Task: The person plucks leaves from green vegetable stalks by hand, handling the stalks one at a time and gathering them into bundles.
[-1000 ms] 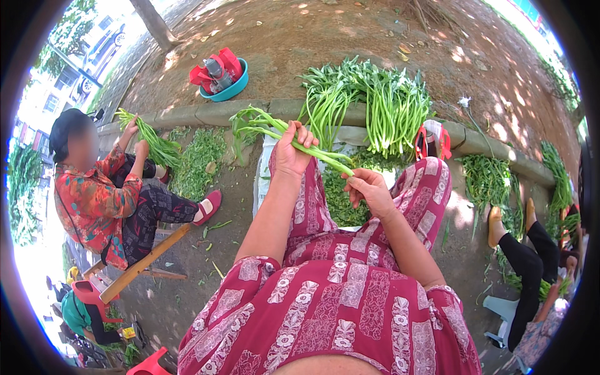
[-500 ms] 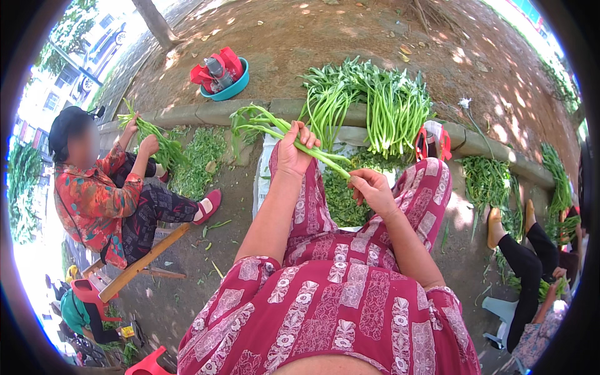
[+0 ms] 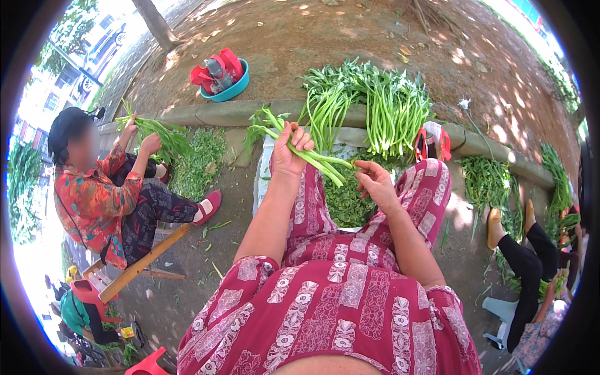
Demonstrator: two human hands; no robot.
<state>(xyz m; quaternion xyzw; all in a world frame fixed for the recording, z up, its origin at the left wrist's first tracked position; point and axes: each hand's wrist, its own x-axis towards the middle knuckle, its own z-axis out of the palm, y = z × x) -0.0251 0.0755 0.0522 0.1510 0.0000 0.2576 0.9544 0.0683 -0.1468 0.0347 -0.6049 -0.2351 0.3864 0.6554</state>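
My left hand (image 3: 290,150) is closed round a few long leafy green stalks (image 3: 329,167), held above my lap. Their leaves point to the upper left and their pale cut ends to the right. At the end of one stalk, my right hand (image 3: 377,186) pinches its tip between thumb and forefinger, the other fingers loosely curled. Below, between my knees, lies a heap of loose green leaves (image 3: 350,206) on a pale sheet (image 3: 264,172). Beyond it, a row of similar long greens (image 3: 390,115) is draped over the kerb.
A teal basin (image 3: 230,92) with red bags stands past the kerb (image 3: 234,112). To the left, a seated person (image 3: 94,181) handles greens above scattered leaves (image 3: 199,159). A red-and-white bag (image 3: 432,142) is beside my right knee. Farther right are more greens (image 3: 486,181) and another person's legs (image 3: 528,269).
The stalks have swung slightly, and their ends now spread apart. My right hand has shifted a little right and up, from one stalk's lower end to another's tip.
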